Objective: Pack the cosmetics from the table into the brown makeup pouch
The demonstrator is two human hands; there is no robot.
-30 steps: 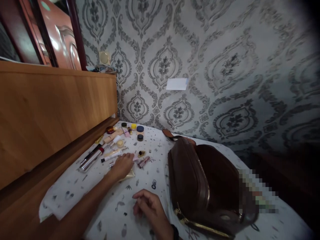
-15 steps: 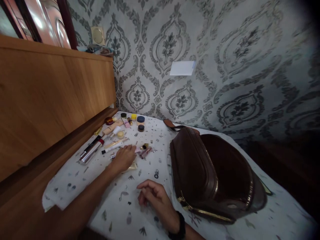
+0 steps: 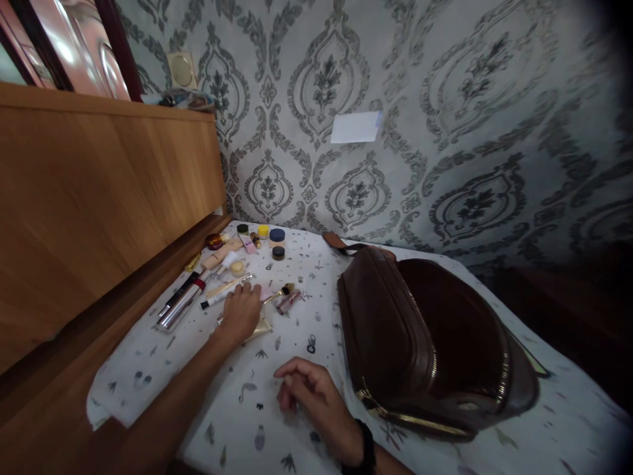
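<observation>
My left hand (image 3: 242, 311) is low over the cosmetics with its fingers curled down; what lies under them is hidden. Beside its fingertips lie a gold-handled makeup brush (image 3: 285, 289) and a small pinkish tube (image 3: 288, 301). A pale gold tube (image 3: 261, 327) shows partly from under the hand, and a white tube with a black cap (image 3: 213, 300) lies to its left. Nearer me, my right hand (image 3: 316, 404), with a black band on its wrist, is held over the cloth. Its fingers are loosely bent and apart, with nothing in them.
A large brown bag (image 3: 395, 343) with gold zips stands on the right. Several jars, among them a blue-lidded jar (image 3: 277, 237), sit toward the wall. Silver and red tubes (image 3: 182, 305) lie at left beside a wooden cabinet (image 3: 109, 191). Patterned cloth (image 3: 143, 376) covers the surface.
My left hand has drawn back slightly to the left, so more of the gold-handled brush shows. My right hand keeps nearly the same pose. The view has shifted a little.
</observation>
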